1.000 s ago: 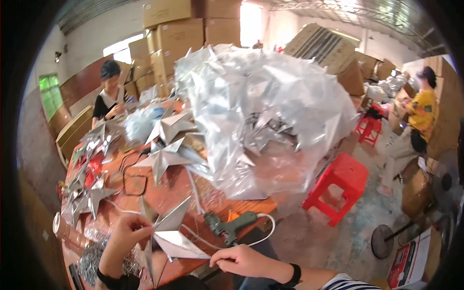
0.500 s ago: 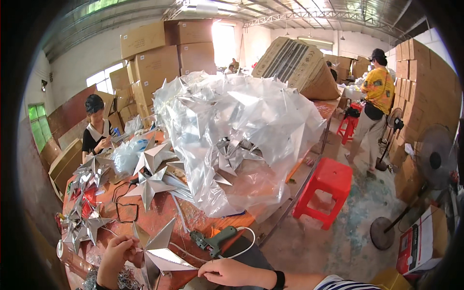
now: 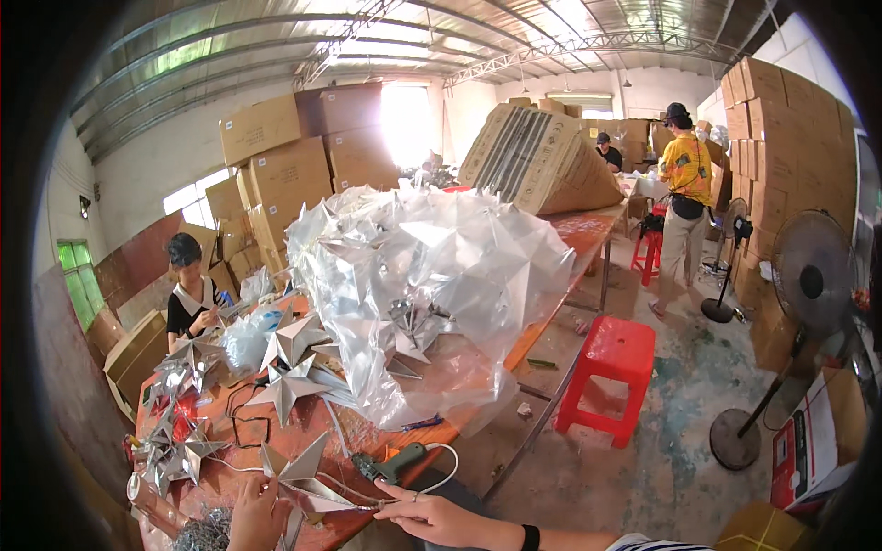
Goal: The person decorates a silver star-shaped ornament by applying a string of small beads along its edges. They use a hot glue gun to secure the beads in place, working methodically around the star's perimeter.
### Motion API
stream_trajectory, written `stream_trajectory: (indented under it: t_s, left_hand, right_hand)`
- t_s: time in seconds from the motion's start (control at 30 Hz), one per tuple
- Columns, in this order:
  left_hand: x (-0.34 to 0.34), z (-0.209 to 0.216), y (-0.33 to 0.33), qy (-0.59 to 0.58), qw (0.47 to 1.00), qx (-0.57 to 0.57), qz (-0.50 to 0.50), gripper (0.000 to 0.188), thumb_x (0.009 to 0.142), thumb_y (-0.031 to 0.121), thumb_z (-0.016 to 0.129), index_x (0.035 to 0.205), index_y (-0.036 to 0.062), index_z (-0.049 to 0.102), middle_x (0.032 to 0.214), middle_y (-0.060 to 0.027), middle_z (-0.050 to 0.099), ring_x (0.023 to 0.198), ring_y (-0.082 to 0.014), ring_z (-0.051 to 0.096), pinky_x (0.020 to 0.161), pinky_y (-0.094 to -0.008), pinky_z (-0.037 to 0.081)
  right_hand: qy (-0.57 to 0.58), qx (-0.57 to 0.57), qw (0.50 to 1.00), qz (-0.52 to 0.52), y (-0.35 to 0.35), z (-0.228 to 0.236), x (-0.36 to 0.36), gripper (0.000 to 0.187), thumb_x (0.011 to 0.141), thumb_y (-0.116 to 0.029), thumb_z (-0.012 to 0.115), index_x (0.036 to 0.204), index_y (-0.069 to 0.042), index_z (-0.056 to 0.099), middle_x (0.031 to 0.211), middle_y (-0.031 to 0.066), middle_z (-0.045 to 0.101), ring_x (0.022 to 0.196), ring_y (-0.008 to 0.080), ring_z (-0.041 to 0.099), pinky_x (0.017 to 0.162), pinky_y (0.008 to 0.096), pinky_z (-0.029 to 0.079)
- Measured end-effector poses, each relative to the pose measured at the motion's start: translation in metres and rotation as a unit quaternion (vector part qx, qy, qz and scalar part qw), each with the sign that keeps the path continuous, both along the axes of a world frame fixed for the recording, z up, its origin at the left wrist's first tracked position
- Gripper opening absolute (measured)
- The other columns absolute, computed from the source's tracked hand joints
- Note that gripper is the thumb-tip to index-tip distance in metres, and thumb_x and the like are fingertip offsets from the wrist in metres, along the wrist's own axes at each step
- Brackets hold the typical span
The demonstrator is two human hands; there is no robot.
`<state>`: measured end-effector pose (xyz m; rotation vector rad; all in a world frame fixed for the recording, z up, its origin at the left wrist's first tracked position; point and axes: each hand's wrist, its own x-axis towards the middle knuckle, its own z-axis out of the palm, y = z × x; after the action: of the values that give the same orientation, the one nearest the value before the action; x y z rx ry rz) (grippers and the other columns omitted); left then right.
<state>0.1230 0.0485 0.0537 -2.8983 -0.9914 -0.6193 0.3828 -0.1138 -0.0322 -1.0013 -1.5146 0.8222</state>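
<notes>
At the table's near edge, my left hand [image 3: 259, 514] has its fingers closed on a shiny silver folded star [image 3: 301, 466], whose points spread to the right. My right hand [image 3: 446, 519] is just right of the star, its index finger stretched out and the thumb apart; nothing shows clearly in its grip. Just above these fingertips lies a dark green glue gun [image 3: 397, 462] with a white cord [image 3: 454, 459] looping from it. More silver stars [image 3: 287, 389] lie farther back, left of a large clear plastic bag [image 3: 432, 266] filled with stars.
A red stool [image 3: 611, 367] stands right of the orange-red table [image 3: 344, 525]. Farther right are a standing fan [image 3: 811, 280] and stacked cartons [image 3: 781, 156]. One person [image 3: 190, 294] sits at the table's left; another in yellow [image 3: 685, 174] stands behind. Silver tinsel [image 3: 204, 533] lies near my left hand.
The view has tilted up. My left hand and the star sit lower in the picture. My right index finger has stretched out toward the glue gun, away from the star's tip.
</notes>
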Motion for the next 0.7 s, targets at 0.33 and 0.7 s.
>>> stream_trajectory:
  t_s: [0.33, 0.7]
  left_hand:
    - [-0.019, -0.012, -0.003, -0.221, 0.975, -0.012, 0.021, 0.029, 0.085, 0.001, 0.053, 0.114, -0.0016, 0.056, 0.106, -0.0137, 0.054, 0.095, -0.0264, 0.056, 0.077, -0.0335, 0.048]
    - [-0.115, -0.036, 0.009, -0.481, 0.872, -0.051, 0.083, 0.010, 0.093, 0.004, 0.046, 0.098, 0.0014, 0.055, 0.085, -0.0032, 0.048, 0.072, -0.0110, 0.044, 0.064, -0.0250, 0.036]
  right_hand:
    - [0.015, 0.065, 0.996, -0.064, -0.037, -0.001, 0.022, 0.026, 0.093, -0.002, 0.050, 0.116, 0.001, 0.061, 0.139, 0.0151, 0.048, 0.099, 0.0186, 0.065, 0.083, 0.0281, 0.049]
    - [0.034, 0.024, 0.996, -0.080, -0.034, 0.002, 0.029, 0.023, 0.094, -0.004, 0.051, 0.113, 0.002, 0.063, 0.129, 0.0106, 0.054, 0.091, 0.0148, 0.064, 0.083, 0.0271, 0.050]
